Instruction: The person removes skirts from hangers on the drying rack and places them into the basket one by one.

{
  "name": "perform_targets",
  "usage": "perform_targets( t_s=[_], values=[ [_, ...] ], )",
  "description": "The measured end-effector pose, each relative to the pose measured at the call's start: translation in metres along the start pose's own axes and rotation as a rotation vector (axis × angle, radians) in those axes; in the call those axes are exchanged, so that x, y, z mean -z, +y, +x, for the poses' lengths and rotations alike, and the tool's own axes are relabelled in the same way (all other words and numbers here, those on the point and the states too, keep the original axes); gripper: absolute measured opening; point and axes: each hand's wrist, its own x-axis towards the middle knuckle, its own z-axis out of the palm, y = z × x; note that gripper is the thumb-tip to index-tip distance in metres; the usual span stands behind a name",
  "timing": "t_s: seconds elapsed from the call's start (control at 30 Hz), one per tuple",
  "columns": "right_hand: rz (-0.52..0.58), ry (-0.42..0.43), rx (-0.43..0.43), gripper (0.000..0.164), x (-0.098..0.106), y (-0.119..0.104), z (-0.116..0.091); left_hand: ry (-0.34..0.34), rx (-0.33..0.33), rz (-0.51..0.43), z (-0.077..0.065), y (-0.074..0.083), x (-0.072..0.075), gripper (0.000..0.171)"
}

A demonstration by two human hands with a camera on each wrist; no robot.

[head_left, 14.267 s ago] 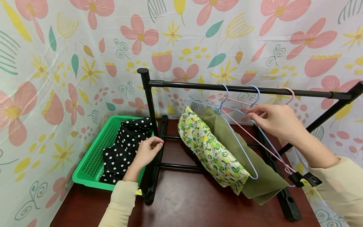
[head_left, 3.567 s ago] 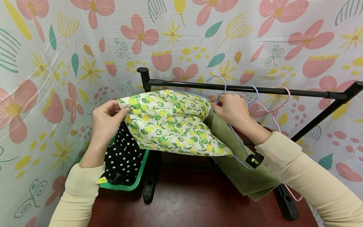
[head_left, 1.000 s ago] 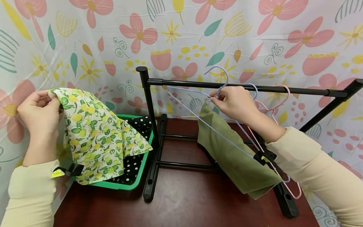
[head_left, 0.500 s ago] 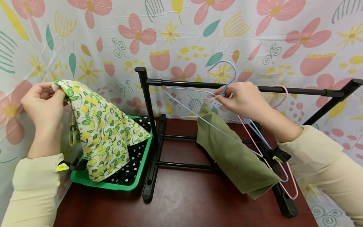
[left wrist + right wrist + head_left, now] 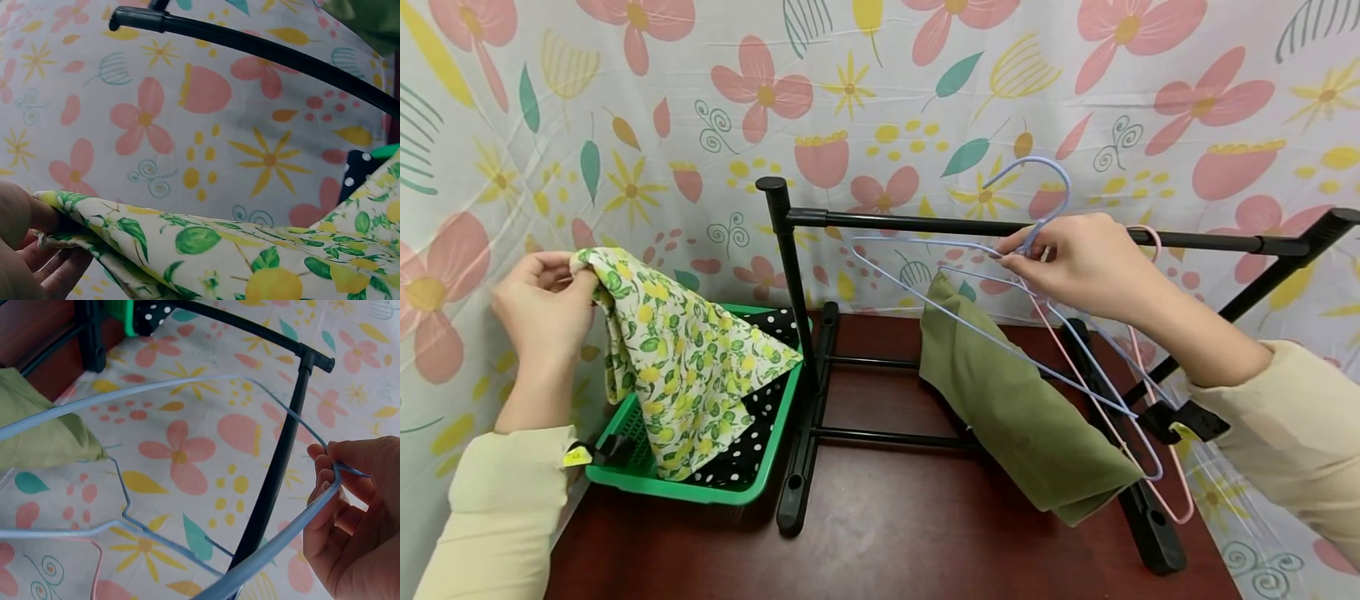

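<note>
My left hand (image 5: 546, 312) pinches the corner of a lemon-print cloth (image 5: 685, 350), which drapes down over the green basket at the left. In the left wrist view the cloth (image 5: 250, 262) falls away from the thumb and fingers in folds. Up at the rail, my right hand (image 5: 1078, 262) pinches a blue hanger (image 5: 917, 292) just below its hook, and the hook rises above the bar. No cloth is on this hanger. Behind it, an olive-green cloth (image 5: 1015, 400) hangs on another blue hanger (image 5: 125, 500). A pink hanger (image 5: 1183, 483) is farther right, partly hidden by the right hand.
A black rack with a horizontal rail (image 5: 910, 223) stands on the dark red table (image 5: 880, 533). The green basket (image 5: 700, 493) at the left holds a black polka-dot cloth (image 5: 763, 425). A floral curtain (image 5: 880, 100) closes off the back and sides.
The lemon-print cloth has come off the blue hanger and moved left over the basket, then slightly down and right. My right hand has lifted the bare hanger's hook off the rail, moving right.
</note>
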Motion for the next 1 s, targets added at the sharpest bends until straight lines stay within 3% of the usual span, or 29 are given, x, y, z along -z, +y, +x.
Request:
perform_targets(
  t_s=[0.23, 0.43, 0.63, 0.87, 1.0],
  values=[
    [-0.009, 0.016, 0.015, 0.038, 0.008, 0.008, -0.01, -0.064, -0.096, 0.176, -0.005, -0.017, 0.002, 0.043],
    [0.014, 0.058, 0.064, 0.044, 0.012, 0.017, -0.018, -0.136, -0.263, 0.322, -0.014, -0.029, 0.004, 0.032],
    [0.005, 0.091, 0.063, 0.05, 0.017, 0.024, -0.027, -0.209, -0.307, 0.383, -0.021, -0.04, 0.003, 0.026],
    [0.036, 0.085, 0.021, 0.036, 0.023, 0.034, -0.041, -0.313, -0.361, 0.476, -0.032, -0.059, 0.001, 0.021],
    [0.043, 0.122, 0.042, 0.032, 0.025, 0.037, -0.048, -0.374, -0.418, 0.504, -0.039, -0.074, -0.003, 0.018]
  ],
)
